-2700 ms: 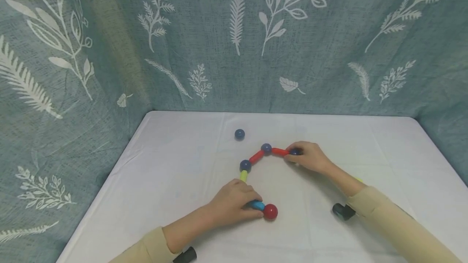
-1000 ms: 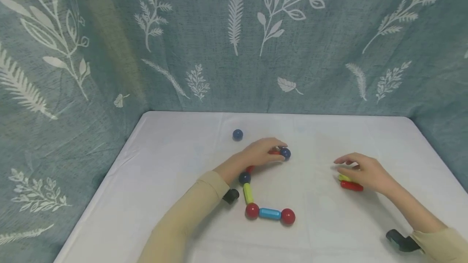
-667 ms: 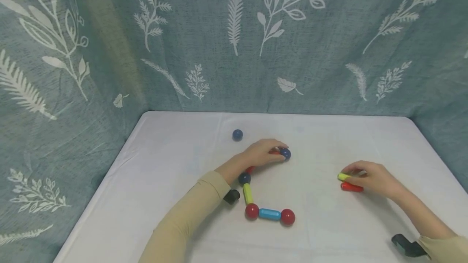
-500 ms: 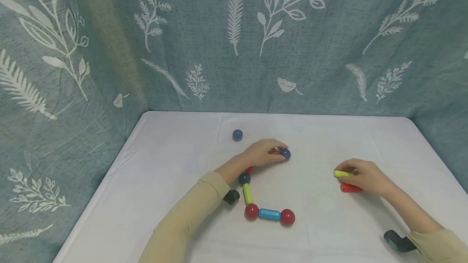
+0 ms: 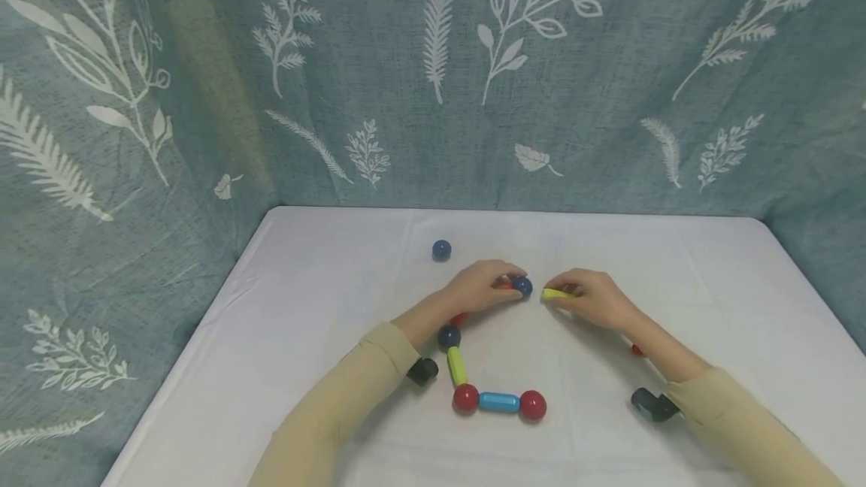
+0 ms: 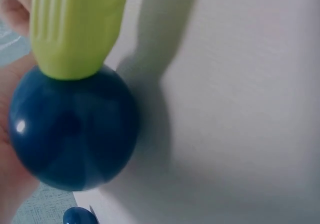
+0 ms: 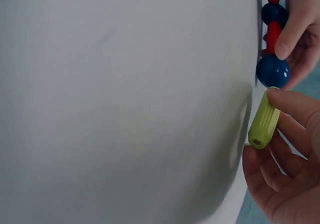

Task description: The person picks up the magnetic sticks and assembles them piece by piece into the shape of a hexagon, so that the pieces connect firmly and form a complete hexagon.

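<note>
My left hand (image 5: 473, 288) pinches the blue ball (image 5: 522, 288) at the far end of a magnetic ball-and-rod chain; the red rod behind it is partly hidden. In my right hand (image 5: 595, 299) is a yellow-green magnetic rod (image 5: 556, 294), pinched between thumb and fingers. A small gap separates this rod from the ball in the head view. The right wrist view has the rod (image 7: 264, 119) close below the ball (image 7: 273, 71). Large in the left wrist view, a blue ball (image 6: 75, 129) meets a yellow-green rod (image 6: 80, 29); I cannot tell which pair this is.
The chain continues towards me through another blue ball (image 5: 449, 337), a yellow-green rod (image 5: 456, 367), a red ball (image 5: 465, 398), a light-blue rod (image 5: 499, 402) and a second red ball (image 5: 532, 405). A loose blue ball (image 5: 441, 249) lies farther back. A red rod (image 5: 638, 350) is mostly behind my right forearm.
My right hand let go of the chain's end, picked up the yellow-green rod at the right and carried it left beside the blue ball. My left hand moved from the near rods to that ball.
</note>
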A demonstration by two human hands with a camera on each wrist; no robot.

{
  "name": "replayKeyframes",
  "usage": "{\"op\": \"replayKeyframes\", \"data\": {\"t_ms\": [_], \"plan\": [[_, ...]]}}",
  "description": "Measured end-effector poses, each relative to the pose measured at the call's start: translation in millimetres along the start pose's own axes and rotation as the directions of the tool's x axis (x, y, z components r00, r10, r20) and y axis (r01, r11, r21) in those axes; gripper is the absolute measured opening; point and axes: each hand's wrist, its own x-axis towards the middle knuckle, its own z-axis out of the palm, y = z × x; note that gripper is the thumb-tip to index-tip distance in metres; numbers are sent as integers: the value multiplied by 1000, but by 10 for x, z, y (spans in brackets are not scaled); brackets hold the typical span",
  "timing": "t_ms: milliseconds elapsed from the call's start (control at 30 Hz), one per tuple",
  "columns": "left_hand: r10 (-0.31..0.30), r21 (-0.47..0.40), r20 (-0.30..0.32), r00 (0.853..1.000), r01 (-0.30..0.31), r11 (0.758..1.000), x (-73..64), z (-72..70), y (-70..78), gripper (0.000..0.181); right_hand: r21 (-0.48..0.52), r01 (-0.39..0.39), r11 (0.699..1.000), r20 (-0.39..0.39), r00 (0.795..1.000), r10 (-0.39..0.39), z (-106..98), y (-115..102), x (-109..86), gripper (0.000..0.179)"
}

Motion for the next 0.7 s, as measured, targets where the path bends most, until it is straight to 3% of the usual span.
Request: {"op": "replayKeyframes", "data": {"t_ms": [400, 700], "plan": [[-92, 0, -91, 992, 93, 996, -187, 14, -7, 42, 51, 36, 998, 40, 998, -38, 171, -143, 232, 22], [-181, -10, -192, 965, 182, 983, -404, 19, 19, 41, 47, 16, 999, 49, 999, -18, 197, -158, 259, 24]]}}
